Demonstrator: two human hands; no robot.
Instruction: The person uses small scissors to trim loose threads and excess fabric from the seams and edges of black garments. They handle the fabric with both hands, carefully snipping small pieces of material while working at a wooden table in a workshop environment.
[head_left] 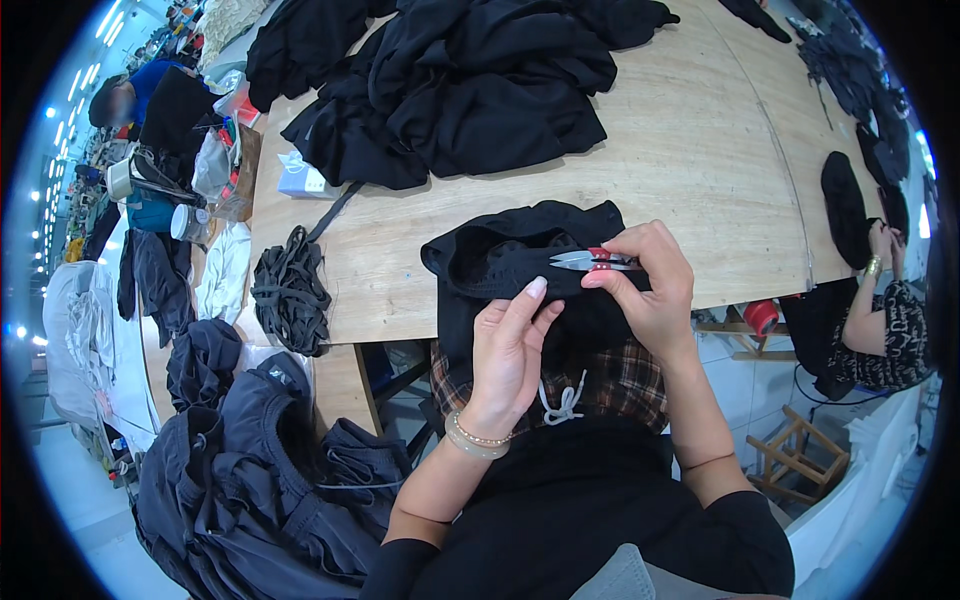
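Small thread snips (pixel 600 255) with red handles and silver blades are gripped between the thumb and fingers of my right hand (pixel 655 285). Their blades point left, over the opening of a black garment (pixel 545 220) that lies at the table's near edge and hangs down toward my lap. My left hand (pixel 508 350) is closed, its thumb and fingers pinching the garment's near edge just below the blades. Whether a thread lies between the blades is too small to tell.
A large heap of black garments (pixel 490 90) covers the far part of the wooden table (pixel 700 170). To the left are a tissue box (pixel 303 177), a bundle of dark straps (pixel 292 290) and piled dark clothes (pixel 260 470). Another person (pixel 870 330) works at the right, near a wooden stool (pixel 797 455).
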